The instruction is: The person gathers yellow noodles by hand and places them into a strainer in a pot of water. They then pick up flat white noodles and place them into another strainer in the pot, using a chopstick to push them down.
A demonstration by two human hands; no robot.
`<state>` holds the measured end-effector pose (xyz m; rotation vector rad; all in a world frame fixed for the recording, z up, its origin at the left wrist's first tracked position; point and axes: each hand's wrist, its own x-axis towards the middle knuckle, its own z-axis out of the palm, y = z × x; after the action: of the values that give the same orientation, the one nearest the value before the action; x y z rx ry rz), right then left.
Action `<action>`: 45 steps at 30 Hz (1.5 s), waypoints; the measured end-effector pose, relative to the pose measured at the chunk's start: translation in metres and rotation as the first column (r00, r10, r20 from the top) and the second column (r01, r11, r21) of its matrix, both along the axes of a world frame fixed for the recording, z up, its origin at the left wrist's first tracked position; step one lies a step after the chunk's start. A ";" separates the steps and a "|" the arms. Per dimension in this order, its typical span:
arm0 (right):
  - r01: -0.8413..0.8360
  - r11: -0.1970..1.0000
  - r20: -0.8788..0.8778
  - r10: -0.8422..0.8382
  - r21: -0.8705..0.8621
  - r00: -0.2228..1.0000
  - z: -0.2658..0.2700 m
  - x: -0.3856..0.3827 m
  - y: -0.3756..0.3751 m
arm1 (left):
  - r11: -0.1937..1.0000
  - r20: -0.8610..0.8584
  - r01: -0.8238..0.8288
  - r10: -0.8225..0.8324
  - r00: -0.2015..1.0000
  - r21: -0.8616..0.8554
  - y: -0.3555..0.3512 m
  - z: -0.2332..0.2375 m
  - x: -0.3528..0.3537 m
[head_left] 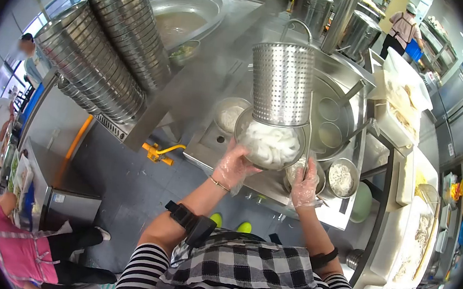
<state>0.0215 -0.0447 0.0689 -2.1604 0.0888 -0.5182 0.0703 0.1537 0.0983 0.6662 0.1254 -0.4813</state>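
Observation:
My left hand (235, 166), in a clear plastic glove, holds a metal bowl (238, 137) by its near left side. Thick white noodles (272, 143) fill the bowl. A perforated metal noodle strainer (281, 82) is tipped over with its mouth down at the bowl's far rim. My right hand (305, 183), also gloved, grips the strainer's long handle (309, 135) to the right of the bowl. Below and beside the right hand stand metal bowls of noodles, one partly hidden and another bowl (341, 178) in plain view.
A round cooking pot (345, 116) with more strainers is sunk into the counter at the right. Another bowl (230, 115) stands behind the left hand. Tall stacks of metal bowls (92, 56) rise at left. White noodle tubs (392, 124) line the right. People work at left and far right.

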 end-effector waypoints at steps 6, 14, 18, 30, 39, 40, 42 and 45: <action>-0.145 0.986 0.202 0.127 0.080 0.971 0.038 0.002 0.010 | 1.000 0.036 -0.023 0.023 0.999 -0.003 0.012 -0.029 -0.003; -0.127 0.383 -0.083 0.488 0.915 0.869 0.080 -0.008 0.024 | 0.974 -0.038 -0.206 0.204 0.978 -0.089 0.045 -0.048 -0.027; -0.046 0.284 -0.138 0.594 0.958 0.792 0.035 0.023 -0.004 | 0.908 -0.060 -0.389 0.385 0.921 -0.156 0.113 -0.055 -0.063; 0.001 0.468 -0.221 0.415 0.884 0.882 -0.097 0.130 -0.032 | 0.264 0.107 -0.963 0.957 0.269 0.055 0.417 -0.071 -0.233; 0.404 0.567 -0.455 -0.058 0.717 0.888 -0.098 0.100 0.019 | -0.238 0.028 -0.971 0.971 -0.238 0.017 0.710 -0.128 -0.307; 0.421 0.561 -0.467 -0.068 0.712 0.881 -0.104 0.091 0.019 | -0.300 0.063 -0.951 0.953 -0.295 0.081 0.737 -0.132 -0.309; 0.436 0.558 -0.486 -0.067 0.706 0.872 -0.119 0.074 0.025 | -0.290 0.205 -0.953 0.941 -0.268 0.084 0.803 -0.146 -0.320; 0.418 0.621 -0.554 0.032 0.664 0.832 -0.123 0.047 0.050 | -0.290 0.148 -0.955 0.949 -0.278 0.059 0.881 -0.162 -0.337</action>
<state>0.0689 0.0056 -0.0537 -1.3603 0.7416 0.0414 -0.2670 1.0351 -0.0636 0.4878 0.6533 1.3397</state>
